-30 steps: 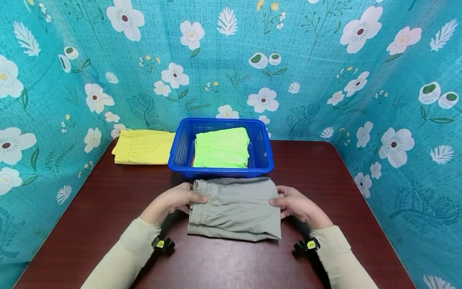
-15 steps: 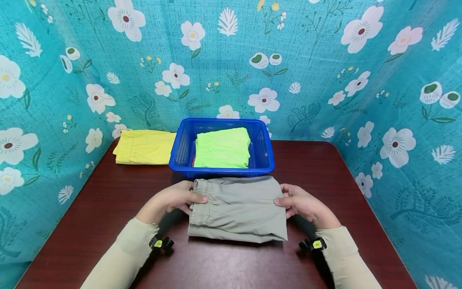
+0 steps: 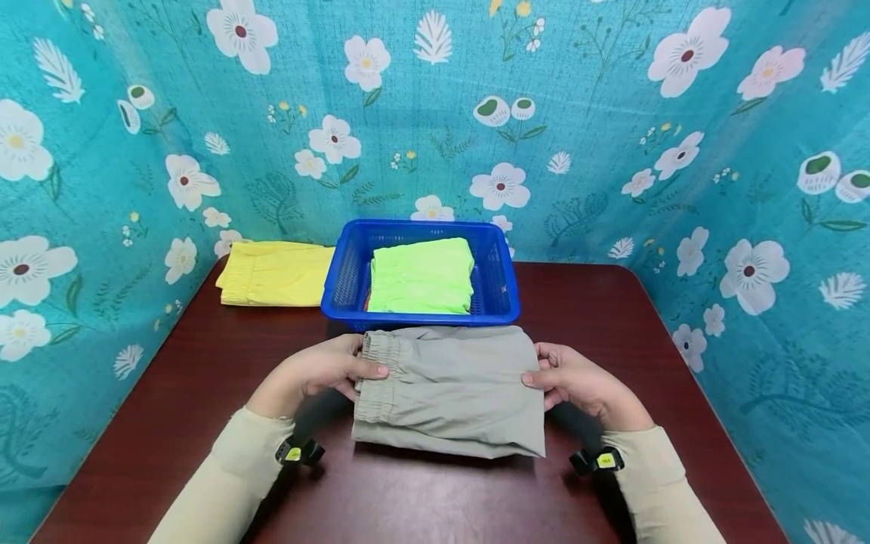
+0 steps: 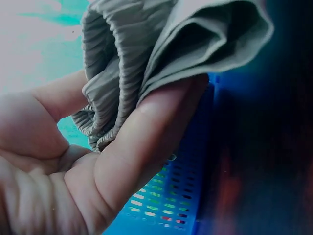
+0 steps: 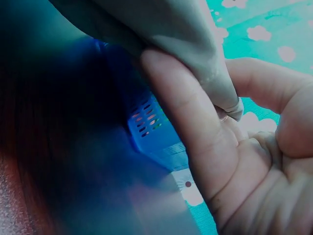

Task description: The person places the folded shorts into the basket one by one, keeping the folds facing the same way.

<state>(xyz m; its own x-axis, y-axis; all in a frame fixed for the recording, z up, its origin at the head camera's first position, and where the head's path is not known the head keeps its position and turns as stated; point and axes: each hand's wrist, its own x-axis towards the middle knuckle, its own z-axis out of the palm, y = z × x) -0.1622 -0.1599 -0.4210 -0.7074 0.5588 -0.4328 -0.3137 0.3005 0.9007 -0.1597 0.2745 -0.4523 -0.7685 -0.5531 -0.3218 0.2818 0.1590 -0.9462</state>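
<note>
A folded grey garment [image 3: 455, 393] with a gathered elastic waistband [image 3: 377, 381] hangs between both hands, in front of the basket. My left hand [image 3: 325, 374] pinches the waistband end, thumb on top and fingers underneath. At the opposite end my right hand [image 3: 581, 384] pinches the folded edge, its thumb on the upper face. In the left wrist view, the ribbed waistband [image 4: 110, 73] sits between thumb and fingers, and the open fold layers show. The right wrist view has the grey cloth [image 5: 181, 39] lying over the fingers.
A blue perforated basket [image 3: 421, 319] stands behind the garment, holding a folded neon-green garment [image 3: 423, 276] and a bit of something red. A folded yellow garment [image 3: 279, 276] lies left of the basket on the dark red table [image 3: 435, 502]. Floral cloth [image 3: 435, 128] surrounds the table.
Compared with a second ago, my right hand has moved slightly right, and the grey garment spans wider. The garment now sits a little higher in view, overlapping the basket's front. The basket's contents look the same.
</note>
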